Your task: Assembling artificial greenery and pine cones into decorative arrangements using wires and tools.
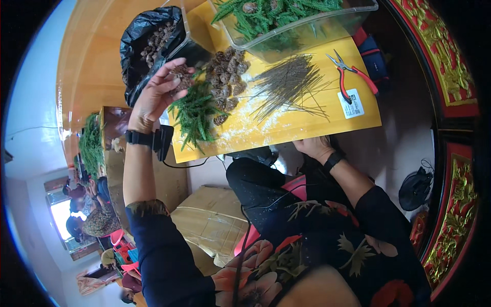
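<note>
My left hand [154, 97] is raised over the left side of the yellow board [286, 130], its fingers curled around brown pine cones [181, 77]. Just below it lie green artificial fir sprigs [195, 110]. A pile of pine cones [225, 74] sits to the right of that hand. Beyond it, a black plastic bag [134, 38] holds more cones. At the board's near edge is my right hand [316, 148]; its fingers are hidden beneath the board, so what they do cannot be made out.
Thin brown wires [289, 84] lie loosely on the board beside red-handled pliers [353, 77]. A clear bin [302, 36] of green sprigs stands at the back. White flakes dust the board. A cardboard box [209, 220] is at lower left; several people sit farther left.
</note>
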Tool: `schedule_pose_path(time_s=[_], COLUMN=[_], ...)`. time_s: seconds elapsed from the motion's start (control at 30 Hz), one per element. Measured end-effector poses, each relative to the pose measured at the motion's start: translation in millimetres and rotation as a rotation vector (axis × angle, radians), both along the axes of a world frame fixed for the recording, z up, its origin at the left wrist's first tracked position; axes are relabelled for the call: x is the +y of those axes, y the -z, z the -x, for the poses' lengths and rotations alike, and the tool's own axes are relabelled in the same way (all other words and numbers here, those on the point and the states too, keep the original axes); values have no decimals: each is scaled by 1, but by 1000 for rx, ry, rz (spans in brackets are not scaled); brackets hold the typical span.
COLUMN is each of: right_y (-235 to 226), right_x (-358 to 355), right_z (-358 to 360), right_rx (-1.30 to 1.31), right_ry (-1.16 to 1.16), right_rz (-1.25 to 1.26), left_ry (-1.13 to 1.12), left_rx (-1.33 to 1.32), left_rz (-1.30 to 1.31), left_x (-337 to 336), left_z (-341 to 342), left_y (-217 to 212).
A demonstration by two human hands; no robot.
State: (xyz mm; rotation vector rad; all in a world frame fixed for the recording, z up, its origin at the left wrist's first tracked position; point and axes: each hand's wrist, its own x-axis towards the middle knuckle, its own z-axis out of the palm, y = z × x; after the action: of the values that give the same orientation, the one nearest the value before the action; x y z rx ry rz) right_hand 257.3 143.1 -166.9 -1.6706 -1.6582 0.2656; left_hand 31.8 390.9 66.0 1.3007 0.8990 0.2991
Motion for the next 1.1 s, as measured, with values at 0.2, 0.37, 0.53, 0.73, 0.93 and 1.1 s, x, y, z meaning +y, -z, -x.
schedule_pose_path(time_s=[0.2,0.37,0.53,0.73,0.93,1.1], right_y=[6,1,3,5,11,14], right_x=[2,3,2,-1,-2,0], right_z=[0,2,1,-1,0,1], right_rx=[-36,-75,-8,-32,-85,-167], right_ry=[-3,12,-8,-16,-60,-7], right_rz=[-43,-62,6,26,22,-144], left_ry=[23,-63,-75,-216,-82,90], left_rx=[131,239,350,258,559,687], left_rz=[16,-109,-316,-513,-470,-390], left_x=[-1,-6,-10,92,184,216], left_z=[-15,-23,-24,37,98,133], left_y=[35,39,13,-10,22,53])
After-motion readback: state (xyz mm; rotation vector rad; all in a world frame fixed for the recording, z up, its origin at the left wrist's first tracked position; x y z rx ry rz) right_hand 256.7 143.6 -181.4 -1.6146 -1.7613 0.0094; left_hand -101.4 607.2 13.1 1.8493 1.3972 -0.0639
